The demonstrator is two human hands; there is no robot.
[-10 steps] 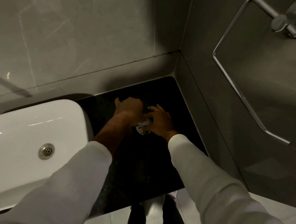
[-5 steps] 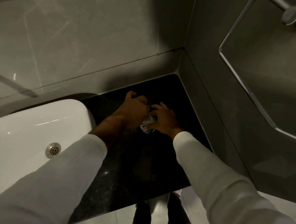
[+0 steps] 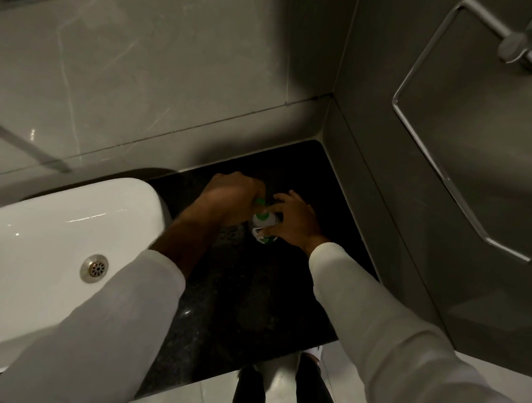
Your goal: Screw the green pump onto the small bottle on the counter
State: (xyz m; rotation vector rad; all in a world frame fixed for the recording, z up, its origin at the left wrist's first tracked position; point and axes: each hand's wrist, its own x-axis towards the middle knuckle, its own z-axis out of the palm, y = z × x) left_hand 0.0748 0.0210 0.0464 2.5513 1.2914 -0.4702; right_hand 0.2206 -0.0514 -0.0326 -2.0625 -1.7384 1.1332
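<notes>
A small white bottle (image 3: 261, 230) with green label marks stands on the black counter (image 3: 253, 308), near the back corner. The green pump (image 3: 260, 208) sits on top of its neck; only a little green shows. My left hand (image 3: 228, 199) is closed over the pump from the left and hides most of it. My right hand (image 3: 291, 222) grips the bottle's body from the right, fingers curled around it.
A white basin (image 3: 57, 227) with a metal drain (image 3: 95, 268) lies to the left. Grey tiled walls close in behind and on the right, where a chrome towel rail (image 3: 421, 154) hangs. The counter's front edge drops to a pale floor and my dark shoes.
My left hand has turned on the pump, its thumb tucking in. More green of the pump shows now. Both hands stay on the bottle in place.
</notes>
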